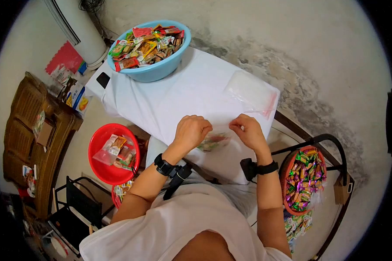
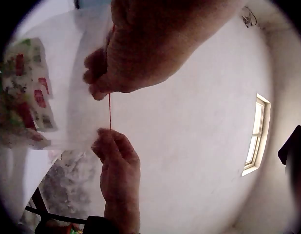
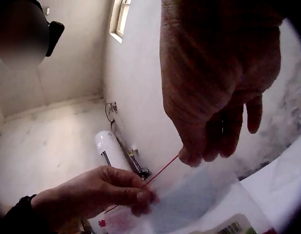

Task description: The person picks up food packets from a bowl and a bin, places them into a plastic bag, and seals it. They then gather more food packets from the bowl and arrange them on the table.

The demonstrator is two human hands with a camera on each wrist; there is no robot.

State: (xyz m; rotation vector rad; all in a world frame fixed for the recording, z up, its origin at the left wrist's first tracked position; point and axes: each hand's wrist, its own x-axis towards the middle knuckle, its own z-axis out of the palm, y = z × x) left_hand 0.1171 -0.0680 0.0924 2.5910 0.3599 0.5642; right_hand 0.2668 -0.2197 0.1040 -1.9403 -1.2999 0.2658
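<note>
Over the near edge of the white-covered table, my left hand (image 1: pixel 190 132) and right hand (image 1: pixel 250 134) pinch the top edge of a clear plastic zip bag (image 2: pixel 75 102), one hand towards each side. A thin red line, the bag's zip strip (image 2: pixel 110 112), runs straight between the two hands. Small packets (image 2: pixel 28 87) in green, red and white show through the plastic, low in the bag. From the right wrist view, my left hand (image 3: pixel 111 187) is at the strip, with thumb and fingertips together on it.
A light blue basin (image 1: pixel 157 75) heaped with wrapped snacks stands at the table's far left, near a black phone (image 1: pixel 103 80). Flat clear bags (image 1: pixel 250 93) lie at the right. A red basin (image 1: pixel 101 168) with filled bags sits lower left; a basket of shiny wrapped sweets (image 1: pixel 305 180) stands right.
</note>
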